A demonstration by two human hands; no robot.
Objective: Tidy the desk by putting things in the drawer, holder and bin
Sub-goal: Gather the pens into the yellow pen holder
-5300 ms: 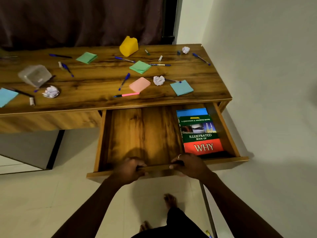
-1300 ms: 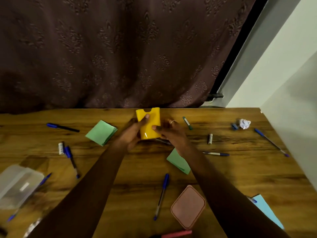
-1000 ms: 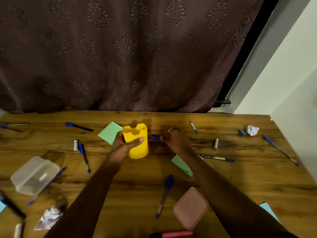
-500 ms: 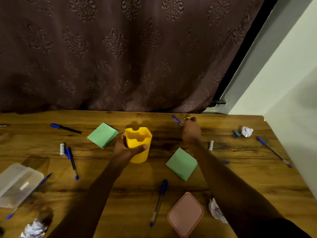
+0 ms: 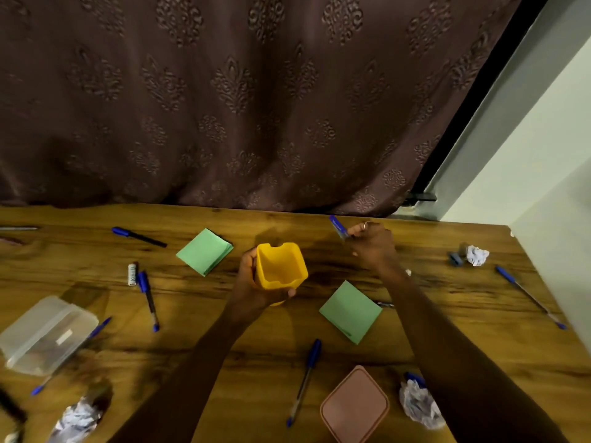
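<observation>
- The left hand (image 5: pixel 256 284) grips the yellow holder (image 5: pixel 279 266), fingers curled round its near and left sides.
- The holder is upright, mouth up, near the middle of the desk (image 5: pixel 447 318). Whether its base touches the wood I cannot tell.
- The right hand (image 5: pixel 372 247) pinches a blue pen (image 5: pixel 338 227) at the fingertips. The pen points up and left, behind and to the right of the holder, clear of it.
- A green pad (image 5: pixel 204 251) lies just left of the holder. A second pad (image 5: pixel 350 311) lies to its right, beside the right forearm.
- A loose pen (image 5: pixel 303 382) lies between the forearms. A left pen (image 5: pixel 148 298) lies beside a white tube (image 5: pixel 131 274), a far pen (image 5: pixel 139 237) behind them, and an edge pen (image 5: pixel 529 295) by the right edge.
- A pink lid (image 5: pixel 355 407) sits at the near edge, a paper ball (image 5: pixel 419 407) just right of it.
- A clear box (image 5: pixel 44 334) sits at the left.
- A brown curtain (image 5: pixel 224 91) hangs behind the desk.
</observation>
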